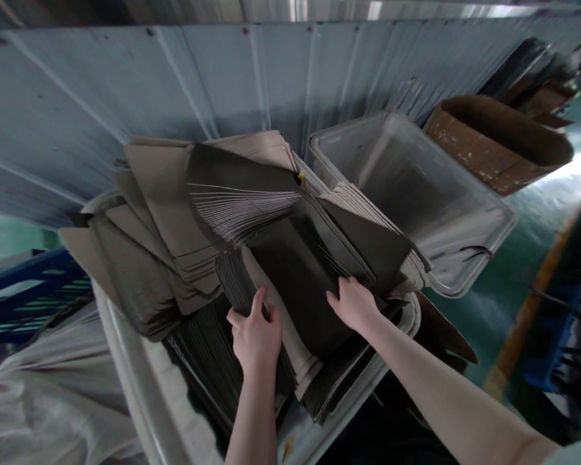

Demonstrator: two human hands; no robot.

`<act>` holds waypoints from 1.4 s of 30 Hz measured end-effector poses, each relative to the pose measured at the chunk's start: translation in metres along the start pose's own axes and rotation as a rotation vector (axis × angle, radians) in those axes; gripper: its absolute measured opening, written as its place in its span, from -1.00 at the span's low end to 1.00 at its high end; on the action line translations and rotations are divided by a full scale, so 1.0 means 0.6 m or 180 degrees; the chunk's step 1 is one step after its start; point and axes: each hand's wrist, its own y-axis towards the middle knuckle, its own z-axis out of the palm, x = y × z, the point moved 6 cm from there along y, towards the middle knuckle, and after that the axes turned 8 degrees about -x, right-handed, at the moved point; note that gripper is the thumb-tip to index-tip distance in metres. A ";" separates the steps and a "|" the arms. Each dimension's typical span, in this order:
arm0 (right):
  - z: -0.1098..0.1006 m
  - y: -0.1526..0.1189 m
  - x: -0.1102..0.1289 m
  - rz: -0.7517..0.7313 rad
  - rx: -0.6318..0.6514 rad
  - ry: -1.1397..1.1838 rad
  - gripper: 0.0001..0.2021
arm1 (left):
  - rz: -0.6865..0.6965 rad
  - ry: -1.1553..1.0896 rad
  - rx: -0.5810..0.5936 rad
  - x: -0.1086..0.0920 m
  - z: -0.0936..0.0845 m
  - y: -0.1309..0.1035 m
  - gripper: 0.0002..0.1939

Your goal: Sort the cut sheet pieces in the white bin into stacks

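My left hand (256,336) is closed on the near edge of a stack of thin dark grey sheets (237,278), with some of its fingertips hidden. Beside that stack runs a pale beige bent sheet edge (283,323). My right hand (356,303) has its fingers curled at the edge of a wide dark sheet (300,271), which looks like cut leather or board. Fanned dark sheets (246,194) lie just beyond both hands. Beige sheets (159,213) are piled at the left. All of this rests in a white bin (130,374), heaped above its rim.
A translucent plastic bin (416,168) stands at the right, with a brown cardboard container (494,139) behind it. Corrugated metal wall (232,77) closes off the back. On the left are a blue crate (29,290) and pale crumpled cloth (58,394).
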 end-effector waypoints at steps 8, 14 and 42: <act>0.008 0.030 -0.013 0.0515 0.0235 0.0677 -0.45 | -0.0067 -0.0025 -0.0014 0.002 -0.001 0.000 -0.49; 0.037 0.022 0.024 0.0355 0.0766 0.1999 -0.28 | -0.0068 0.0011 -0.0008 -0.004 -0.002 -0.002 -0.48; -0.018 0.046 0.059 -0.0580 0.0099 0.1457 -0.67 | -0.0647 -0.0817 0.0410 -0.007 -0.014 0.007 0.01</act>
